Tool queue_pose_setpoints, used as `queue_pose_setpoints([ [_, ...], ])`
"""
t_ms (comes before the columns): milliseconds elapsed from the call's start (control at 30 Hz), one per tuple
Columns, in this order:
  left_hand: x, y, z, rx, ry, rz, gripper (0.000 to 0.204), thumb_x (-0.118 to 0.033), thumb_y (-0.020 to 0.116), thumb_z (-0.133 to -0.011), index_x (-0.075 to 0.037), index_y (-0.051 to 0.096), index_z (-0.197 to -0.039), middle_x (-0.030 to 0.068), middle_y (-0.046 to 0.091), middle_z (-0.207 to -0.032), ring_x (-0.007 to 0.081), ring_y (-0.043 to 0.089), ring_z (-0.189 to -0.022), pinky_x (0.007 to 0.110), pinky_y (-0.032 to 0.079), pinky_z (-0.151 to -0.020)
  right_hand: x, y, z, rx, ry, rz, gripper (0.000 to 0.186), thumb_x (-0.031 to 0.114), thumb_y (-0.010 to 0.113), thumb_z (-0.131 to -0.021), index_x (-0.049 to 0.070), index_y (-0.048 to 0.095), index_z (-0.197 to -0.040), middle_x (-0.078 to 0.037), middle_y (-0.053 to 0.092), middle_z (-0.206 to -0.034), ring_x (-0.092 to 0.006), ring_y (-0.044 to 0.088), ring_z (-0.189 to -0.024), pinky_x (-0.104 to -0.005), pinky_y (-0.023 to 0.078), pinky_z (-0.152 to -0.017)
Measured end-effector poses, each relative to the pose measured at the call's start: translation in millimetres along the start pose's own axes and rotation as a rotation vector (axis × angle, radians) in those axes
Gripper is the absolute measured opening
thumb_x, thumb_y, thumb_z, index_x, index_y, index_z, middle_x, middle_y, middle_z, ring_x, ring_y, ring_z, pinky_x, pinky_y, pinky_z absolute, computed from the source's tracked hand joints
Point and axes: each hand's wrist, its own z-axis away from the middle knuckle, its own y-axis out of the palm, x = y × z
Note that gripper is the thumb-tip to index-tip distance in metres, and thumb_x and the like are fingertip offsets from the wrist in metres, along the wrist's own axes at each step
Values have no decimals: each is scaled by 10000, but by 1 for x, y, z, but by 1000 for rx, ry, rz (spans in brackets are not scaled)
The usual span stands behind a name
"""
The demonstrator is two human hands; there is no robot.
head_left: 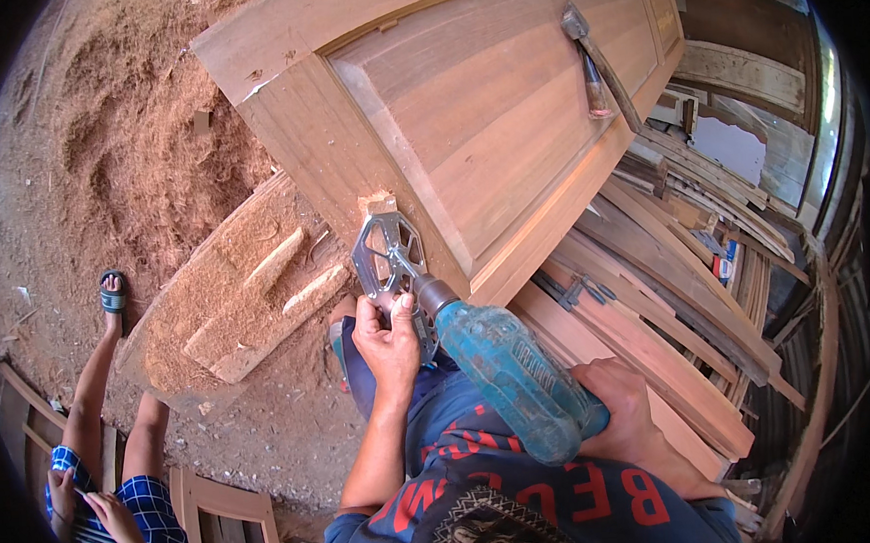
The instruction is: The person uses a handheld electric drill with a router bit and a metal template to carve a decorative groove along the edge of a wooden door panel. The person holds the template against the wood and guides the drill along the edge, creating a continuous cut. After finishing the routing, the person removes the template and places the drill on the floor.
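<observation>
My left hand (390, 346) grips the near end of a silver metal guide plate (362, 260) with cut-outs, thumb on top, against the near end of a wooden panel door (333, 150). My right hand (620, 399) is wrapped round the rear grip of a teal power drill (517, 375). The drill's dark chuck (434, 296) is beside my left thumb, its front end over the plate. Whether a bit enters the wood cannot be made out. Light wood shavings (377, 198) lie at the plate's far end.
On the door lie a hammer (606, 65) and a chisel-like tool (595, 95). Boards (643, 359) and pliers-like tools (572, 290) lie to the right. A sawdust-covered slab (213, 301) lies left, near a sawdust heap (146, 100). Another person (115, 499) sits lower left beside a wooden frame (261, 507).
</observation>
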Motion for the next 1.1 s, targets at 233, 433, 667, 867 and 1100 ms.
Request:
queue_pose_setpoints([
  [233,-1,-1,0,2,-11,7,223,-103,778,-995,-33,591,-896,-50,604,-803,36,496,-738,229,435,-662,1,1,0,-11,8,7,577,144,889,-485,57,674,-1013,-127,654,-824,-373,662,-776,-451,515,-731],
  [433,-3,-1,1,8,1,9,204,-107,782,-994,-28,608,-925,-49,616,-813,36,506,-746,229,440,-669,0,0,1,-10,4,-3,584,134,888,-477,57,674,-1014,-129,655,-823,-379,662,-777,-457,519,-731],
  [667,1,-1,0,7,-20,10,198,-113,787,-993,-23,619,-937,-48,622,-819,39,513,-751,231,449,-677,1,-2,-1,2,8,-22,593,127,886,-466,58,672,-1015,-135,659,-830,-387,665,-788,-461,521,-738],
  [867,2,-1,0,7,-17,14,203,-110,789,-991,-22,616,-931,-47,618,-815,40,513,-752,232,449,-672,3,-4,-3,6,23,-25,571,130,882,-477,56,672,-1002,-138,663,-832,-385,670,-793,-457,523,-741],
  [1100,-1,-1,-1,14,-3,-14,209,-103,782,-991,-19,604,-922,-35,629,-817,44,517,-754,237,456,-677,3,-5,-3,4,24,-15,560,136,879,-483,55,679,-999,-132,665,-827,-381,672,-787,-452,525,-743],
])
